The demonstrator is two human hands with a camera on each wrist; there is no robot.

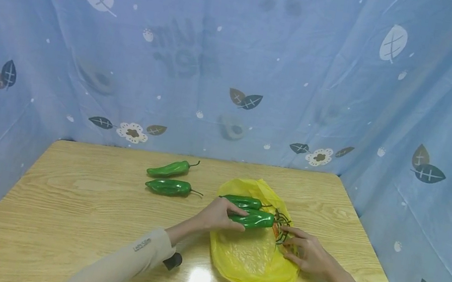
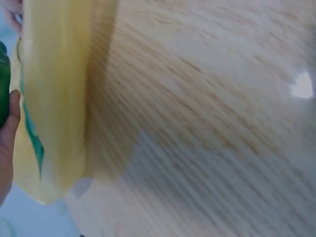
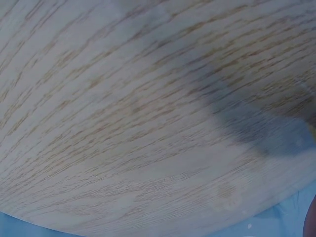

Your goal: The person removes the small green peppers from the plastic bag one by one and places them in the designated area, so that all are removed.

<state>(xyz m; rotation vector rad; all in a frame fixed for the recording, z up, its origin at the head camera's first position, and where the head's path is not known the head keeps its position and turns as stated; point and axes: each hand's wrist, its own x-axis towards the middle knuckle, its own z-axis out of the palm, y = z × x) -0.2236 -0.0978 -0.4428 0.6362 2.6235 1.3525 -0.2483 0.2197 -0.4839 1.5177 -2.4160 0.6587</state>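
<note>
My left hand grips a shiny green pepper between thumb and fingers, over a yellow plastic bag. In the left wrist view, this pepper shows at the left edge, beside the upright side of the bag. Another green pepper lies just behind it in the bag's mouth. Several dark curved stems and a bit of orange-red show at the bag's right side. There my right hand holds the bag's rim with bent fingers, close to the stems.
Two more green peppers, one farther back and one nearer, lie on the wooden table left of the bag. A small black object shows beside the left sleeve. A blue patterned curtain encloses the table's back and sides.
</note>
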